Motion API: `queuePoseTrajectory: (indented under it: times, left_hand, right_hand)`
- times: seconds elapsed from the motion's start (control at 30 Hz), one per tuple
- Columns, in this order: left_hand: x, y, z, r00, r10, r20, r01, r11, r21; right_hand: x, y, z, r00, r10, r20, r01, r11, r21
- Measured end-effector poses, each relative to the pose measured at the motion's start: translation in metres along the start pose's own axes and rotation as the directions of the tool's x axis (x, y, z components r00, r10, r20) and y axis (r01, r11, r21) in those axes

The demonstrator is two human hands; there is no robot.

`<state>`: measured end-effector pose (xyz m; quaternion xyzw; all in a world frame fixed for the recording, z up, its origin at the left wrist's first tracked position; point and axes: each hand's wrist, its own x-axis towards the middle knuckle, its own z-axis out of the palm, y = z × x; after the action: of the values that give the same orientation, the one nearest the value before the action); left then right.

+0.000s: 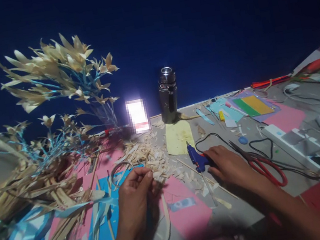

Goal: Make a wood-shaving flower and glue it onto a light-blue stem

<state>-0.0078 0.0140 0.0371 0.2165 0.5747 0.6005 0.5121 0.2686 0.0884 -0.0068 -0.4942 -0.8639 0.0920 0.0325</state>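
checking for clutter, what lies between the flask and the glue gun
In the head view, a yellow sheet lies between the flask and glue gun.

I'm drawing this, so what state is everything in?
Left hand: fingertips pinched; anything held unclear
Right hand: gripping glue gun
Glue gun: held
Flask: upright
Scissors: lying down; blade opening unclear
Bright square: glowing
Power strip: lying flat
Yellow sheet: flat
Flowers: petals spread

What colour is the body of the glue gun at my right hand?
Blue. The glue gun shows in the head view, the only one here.
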Motion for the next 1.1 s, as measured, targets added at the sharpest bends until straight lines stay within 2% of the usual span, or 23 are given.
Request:
queuePoseTrajectory:
  times: [0.2, 0.4, 0.53, 0.63, 0.7, 0.77, 0.83, 0.97, 1.1]
  left_hand:
    - [0.016, 0.000, 0.009, 0.997, -0.056, 0.052, 0.057, 0.998, -0.005]
    - [0.030, -0.001, 0.016, 0.992, -0.077, 0.098, 0.081, 0.996, -0.043]
    - [0.036, -0.001, 0.021, 0.992, -0.077, 0.101, 0.084, 0.994, -0.070]
    - [0.038, -0.002, 0.024, 0.990, -0.097, 0.106, 0.105, 0.992, -0.066]
    - [0.038, -0.002, 0.028, 0.988, -0.109, 0.108, 0.116, 0.991, -0.066]
    - [0.037, -0.002, 0.031, 0.990, -0.099, 0.103, 0.105, 0.993, -0.059]
    - [0.036, -0.001, 0.035, 0.993, -0.067, 0.093, 0.071, 0.996, -0.045]
    - [0.039, 0.001, 0.041, 0.996, -0.019, 0.092, 0.022, 0.999, -0.036]
    - [0.045, 0.002, 0.048, 0.993, 0.004, 0.118, -0.005, 1.000, 0.004]
  right_hand:
    - [0.009, 0.004, 0.005, 0.999, 0.026, 0.037, -0.023, 0.998, -0.065]
    - [0.013, 0.010, -0.002, 0.999, -0.032, 0.039, 0.035, 0.995, -0.093]
    - [0.012, 0.019, -0.006, 0.999, -0.028, -0.026, 0.028, 0.999, 0.016]
    - [0.008, 0.023, -0.010, 0.995, -0.005, -0.098, 0.025, 0.979, 0.203]
    - [0.003, 0.022, -0.014, 0.990, 0.051, -0.128, 0.009, 0.906, 0.424]
    - [-0.003, 0.021, -0.018, 0.986, 0.104, -0.126, 0.006, 0.750, 0.661]
    - [-0.008, 0.021, -0.021, 0.987, 0.123, -0.105, 0.013, 0.585, 0.811]
    - [-0.010, 0.023, -0.023, 0.991, 0.136, -0.017, -0.037, 0.382, 0.924]
    - [-0.003, 0.021, -0.021, 0.998, 0.064, 0.028, -0.036, 0.135, 0.990]
